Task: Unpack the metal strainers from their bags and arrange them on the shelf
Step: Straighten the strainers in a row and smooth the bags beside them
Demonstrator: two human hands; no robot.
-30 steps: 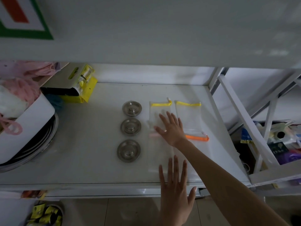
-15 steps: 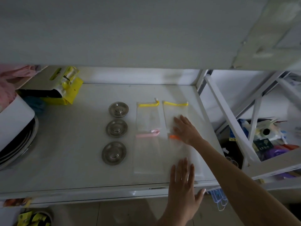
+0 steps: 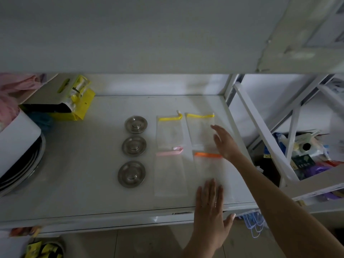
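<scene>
Three round metal strainers lie in a column on the white shelf (image 3: pixel 78 179): a far one (image 3: pixel 136 124), a middle one (image 3: pixel 134 146) and a near one (image 3: pixel 131 174). To their right four empty clear zip bags lie flat in two columns: two yellow-topped bags (image 3: pixel 169 133) (image 3: pixel 199 131), a pink-topped bag (image 3: pixel 169 175) and an orange-topped bag (image 3: pixel 208 168). My right hand (image 3: pixel 224 142) is flat with fingers spread at the right edge of the far right bag. My left hand (image 3: pixel 211 207) lies flat on the near end of the orange-topped bag, at the shelf's front edge.
A yellow packet (image 3: pixel 78 101) stands at the back left. A white container (image 3: pixel 16 138) sits on stacked dark plates (image 3: pixel 28 164) at the left. A shelf board hangs low overhead. A white frame (image 3: pixel 260 138) bounds the right side, with cluttered goods behind.
My right hand has slid from the left column of bags to the right edge of the right column. My left hand has shifted right along the front edge. The strainers and bags stay put.
</scene>
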